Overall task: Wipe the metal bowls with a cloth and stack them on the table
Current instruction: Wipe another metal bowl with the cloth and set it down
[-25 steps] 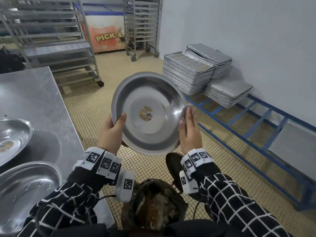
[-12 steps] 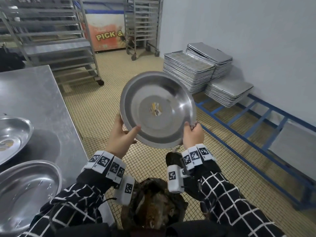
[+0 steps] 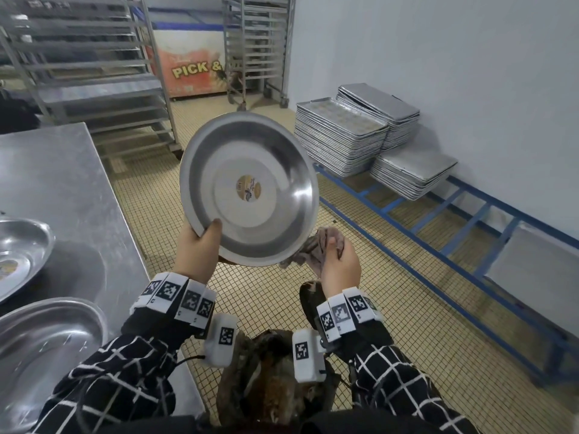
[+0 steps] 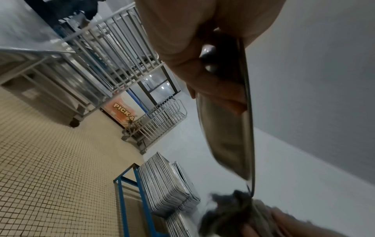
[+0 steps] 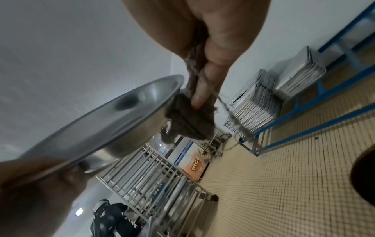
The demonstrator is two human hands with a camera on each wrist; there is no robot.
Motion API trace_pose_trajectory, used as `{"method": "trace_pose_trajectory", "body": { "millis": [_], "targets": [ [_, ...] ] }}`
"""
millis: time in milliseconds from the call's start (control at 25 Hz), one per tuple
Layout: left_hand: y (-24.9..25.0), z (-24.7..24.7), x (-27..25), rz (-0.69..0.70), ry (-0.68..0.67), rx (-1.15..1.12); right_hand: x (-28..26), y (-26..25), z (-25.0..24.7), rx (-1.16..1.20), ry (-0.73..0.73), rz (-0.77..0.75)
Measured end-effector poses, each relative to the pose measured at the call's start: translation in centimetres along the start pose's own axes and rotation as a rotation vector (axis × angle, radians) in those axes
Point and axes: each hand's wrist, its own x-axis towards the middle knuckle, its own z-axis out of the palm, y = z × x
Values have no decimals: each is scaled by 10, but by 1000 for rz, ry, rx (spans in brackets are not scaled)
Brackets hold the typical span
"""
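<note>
A round metal bowl (image 3: 250,189) with a sticker in its middle is held up above the floor, its inside tilted toward me. My left hand (image 3: 197,252) grips its lower left rim, thumb inside. In the left wrist view the bowl (image 4: 229,136) shows edge-on under the curled fingers (image 4: 213,85). My right hand (image 3: 340,266) clutches a bunched grey-brown cloth (image 3: 313,250) against the bowl's lower right rim. The right wrist view shows the cloth (image 5: 188,118) touching the bowl (image 5: 113,118). Two more metal bowls (image 3: 18,252) (image 3: 47,339) lie on the steel table (image 3: 72,189) at the left.
Stacks of metal baking trays (image 3: 344,139) sit on a blue frame (image 3: 470,220) along the right wall. Wheeled tray racks (image 3: 94,73) and an orange chest freezer (image 3: 191,70) stand at the back. A dark bag (image 3: 269,380) lies by my feet on the tiled floor.
My right hand has left the bowl's right rim and now holds a cloth at its lower right edge. The left hand alone keeps the bowl, which has turned a little.
</note>
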Motion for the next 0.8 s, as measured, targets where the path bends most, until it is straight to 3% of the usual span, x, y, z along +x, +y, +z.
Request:
{"method": "trace_pose_trajectory", "body": {
  "millis": [160, 360, 440, 640, 800],
  "targets": [
    [-1, -5, 3, 10, -8, 84, -13, -12, 3, -89, -70, -270],
    [11, 7, -7, -34, -62, -27, -40, -17, 30, -353, -498, -685],
    [17, 8, -8, -15, -46, -65, -44, -5, 36, -571, -567, -853],
    [19, -4, -4, 17, -37, -80, -2, 6, 19, -1062, -456, -802],
    [15, -2, -4, 1, -55, -74, 17, 7, 14, -1142, -397, -713]
  ]
}}
